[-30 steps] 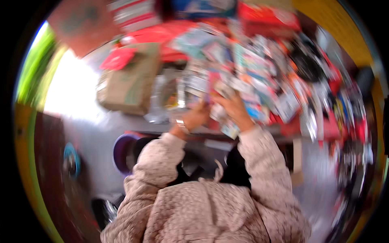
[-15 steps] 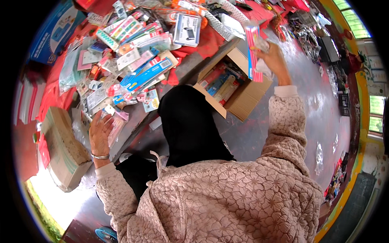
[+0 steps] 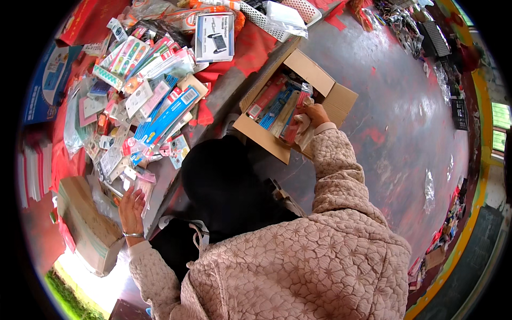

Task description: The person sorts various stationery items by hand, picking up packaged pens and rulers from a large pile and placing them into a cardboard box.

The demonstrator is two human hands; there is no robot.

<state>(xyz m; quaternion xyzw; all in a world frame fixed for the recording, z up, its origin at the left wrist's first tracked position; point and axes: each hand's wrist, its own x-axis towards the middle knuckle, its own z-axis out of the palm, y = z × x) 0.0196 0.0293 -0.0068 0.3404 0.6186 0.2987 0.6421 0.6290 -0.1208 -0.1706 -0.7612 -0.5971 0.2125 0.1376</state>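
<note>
My right hand (image 3: 317, 115) is inside an open cardboard box (image 3: 261, 140), closed on a long, flat red packet (image 3: 302, 101). Crumpled, pale see-through wrapping (image 3: 305, 132) hangs at the same hand. Beside the packet, several long packs fill the box, among them a red one (image 3: 265, 97) and a blue one (image 3: 276, 108). My left hand (image 3: 131, 209) is open with its fingers apart, at the near edge of a heap of packaged small goods. Nearest to it lies a clear packet with pink in it (image 3: 145, 186); whether the fingertips touch it, I cannot tell.
A blue carded pack (image 3: 173, 112) and a white boxed item (image 3: 214, 38) lie on the red-covered raised surface (image 3: 250, 45). At the left stands a worn cardboard carton (image 3: 88, 226). A white perforated basket (image 3: 266, 22) is behind the box. Plastic scraps (image 3: 429, 189) lie on the floor.
My right hand has come down from above the box's right side into it, bringing the striped packet and wrapping along. My left hand stays by the heap. The view has shifted.
</note>
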